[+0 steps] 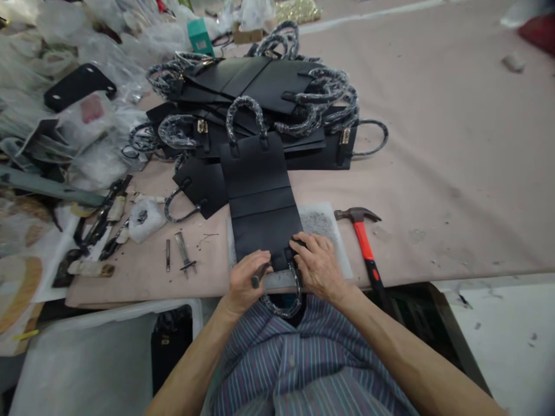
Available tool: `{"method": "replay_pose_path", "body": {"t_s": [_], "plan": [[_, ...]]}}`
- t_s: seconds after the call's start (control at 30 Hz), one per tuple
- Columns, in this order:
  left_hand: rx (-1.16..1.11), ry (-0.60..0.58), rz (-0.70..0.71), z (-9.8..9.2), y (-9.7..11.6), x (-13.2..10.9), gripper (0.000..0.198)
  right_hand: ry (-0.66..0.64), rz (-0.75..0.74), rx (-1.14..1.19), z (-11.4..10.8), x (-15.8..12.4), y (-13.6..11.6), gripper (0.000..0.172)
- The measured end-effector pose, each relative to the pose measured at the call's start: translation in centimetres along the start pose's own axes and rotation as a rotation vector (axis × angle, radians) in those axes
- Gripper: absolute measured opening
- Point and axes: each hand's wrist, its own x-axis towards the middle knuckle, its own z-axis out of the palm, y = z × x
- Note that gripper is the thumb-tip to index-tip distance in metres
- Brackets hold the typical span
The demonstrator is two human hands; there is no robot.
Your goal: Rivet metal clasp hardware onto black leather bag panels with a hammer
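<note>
A black bag panel [260, 179] lies in front of me, its lower end on a pale board [344, 254]. At its far end stands an arched handle [243, 103] in clear plastic wrap. The near wrapped handle [281, 312] hangs over the table edge. My left hand [249, 280] is closed at the panel's lower left corner, with a short dark rod-like piece [260, 275] sticking out of it; its kind cannot be made out. At the lower right corner, the fingers of my right hand [318, 263] are closed on the near handle's end tab [289, 254].
More black panels with wrapped handles [269, 75] are piled behind. A red-handled claw hammer [362, 237] lies right of the board. Left lie a metal punch [184, 254], a small metal rod [167, 255] and a plastic bag [146, 219]. Plastic bags [99, 156] heap at far left.
</note>
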Motion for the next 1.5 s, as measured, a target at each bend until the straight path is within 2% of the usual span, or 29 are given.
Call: {"method": "replay_pose_path", "body": {"t_s": [0.13,0.2,0.33,0.47,0.6,0.63,0.73,0.77,0.87,0.93,1.17,1.5], "plan": [[0.041,0.096,-0.178,-0.1,0.0,-0.1,0.007,-0.009,0.01,0.014,-0.3,-0.1,0.4,0.034],[0.004,0.081,-0.181,-0.1,0.0,0.0,0.007,-0.015,0.014,0.02,-0.3,0.0,0.4,0.034],[-0.048,0.019,-0.085,0.0,0.0,0.0,0.007,-0.015,0.009,0.026,-0.1,0.1,0.5,0.034],[-0.029,0.122,-0.242,0.0,0.1,0.0,0.009,-0.006,0.016,0.031,-0.1,0.1,0.5,0.034],[-0.099,-0.011,-0.169,-0.3,-0.1,0.5,0.003,-0.005,0.022,0.033,-0.3,0.2,0.4,0.033],[-0.129,0.023,-0.202,-0.3,-0.1,0.6,0.004,-0.007,0.025,0.039,-0.3,0.2,0.4,0.033],[-0.266,0.281,-0.377,-0.2,-0.3,1.0,0.01,-0.012,0.031,0.052,-0.3,0.1,0.4,0.034],[-0.293,0.307,-0.404,-0.2,-0.3,1.0,0.011,-0.011,0.031,0.053,-0.3,0.1,0.4,0.034],[-0.26,0.154,-0.37,-0.2,0.0,1.0,0.01,0.001,0.024,0.046,-0.3,0.1,0.5,0.033],[-0.226,0.096,-0.316,0.0,0.3,0.9,0.01,0.005,0.022,0.043,-0.4,0.2,0.5,0.033],[-0.185,0.103,-0.232,0.7,0.5,0.8,0.013,0.005,0.027,0.046,-0.3,0.2,0.4,0.032],[-0.103,0.07,-0.165,0.7,0.1,0.8,0.013,0.015,0.024,0.042,-0.4,0.2,0.4,0.033]]}}
